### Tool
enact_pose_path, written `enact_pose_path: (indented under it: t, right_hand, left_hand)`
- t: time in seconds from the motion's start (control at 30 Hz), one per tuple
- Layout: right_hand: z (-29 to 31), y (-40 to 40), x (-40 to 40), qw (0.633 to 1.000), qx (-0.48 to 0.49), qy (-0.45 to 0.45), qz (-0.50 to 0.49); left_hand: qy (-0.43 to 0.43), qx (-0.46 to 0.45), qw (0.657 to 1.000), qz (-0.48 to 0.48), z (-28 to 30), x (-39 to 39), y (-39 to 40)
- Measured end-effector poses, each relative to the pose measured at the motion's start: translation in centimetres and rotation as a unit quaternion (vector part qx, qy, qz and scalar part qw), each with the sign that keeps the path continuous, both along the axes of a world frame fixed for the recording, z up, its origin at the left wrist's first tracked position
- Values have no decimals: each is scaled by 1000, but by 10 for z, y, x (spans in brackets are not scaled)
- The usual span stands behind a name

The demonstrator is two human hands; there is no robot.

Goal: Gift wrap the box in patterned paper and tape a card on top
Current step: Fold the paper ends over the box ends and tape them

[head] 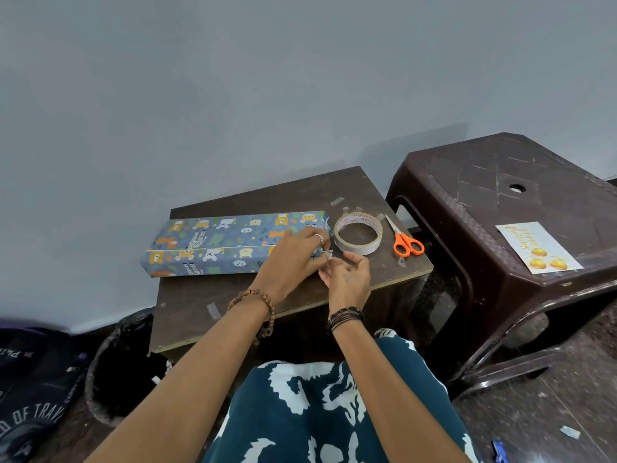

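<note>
1. Box point(233, 243) in blue animal-patterned paper lies lengthwise across the far half of my small dark bench point(293, 289), its right end near the bench's middle.
2. My left hand point(293, 253) rests over the box's right end, fingers curled down, a ring on one finger; its fingertips meet my right hand at a small pale piece of tape point(329, 260).
3. My right hand point(349, 275) sits just beside the box's right end, thumb and fingers pinching that same bit of tape. Both grips are closed small on it, though which fingers carry the hold I cannot tell.
4. Tape roll point(358, 232) lies flat on the bench just right of the box, close above my hands.
5. Orange-handled scissors point(404, 240) lie right of the roll, near the bench's right edge, blades pointing away from me.
6. Several cut tape strips point(337, 202) stick along the bench behind the roll, and another strip point(213, 310) lies near the front edge.
7. Card point(537, 247) with yellow shapes lies flat on the brown plastic stool point(484, 182) to the right, well apart from the box.
</note>
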State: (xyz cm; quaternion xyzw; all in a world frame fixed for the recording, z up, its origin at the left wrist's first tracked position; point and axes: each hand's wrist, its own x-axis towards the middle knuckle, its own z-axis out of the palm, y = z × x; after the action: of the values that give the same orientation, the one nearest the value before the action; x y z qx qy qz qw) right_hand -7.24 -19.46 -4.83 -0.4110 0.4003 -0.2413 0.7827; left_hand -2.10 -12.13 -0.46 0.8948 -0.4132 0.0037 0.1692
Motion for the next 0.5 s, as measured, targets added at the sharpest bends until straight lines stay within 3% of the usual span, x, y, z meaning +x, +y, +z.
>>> enact_pose_path:
  t: [0.17,0.5]
  right_hand:
    - [2,-2,0,997,77,-14,-10]
    - [3,3,1,997,41,-70,-5]
  left_hand:
    - [0,-2,1000,-3,5,0,-2]
    - [-18,-8,1000,10,8,2,-9]
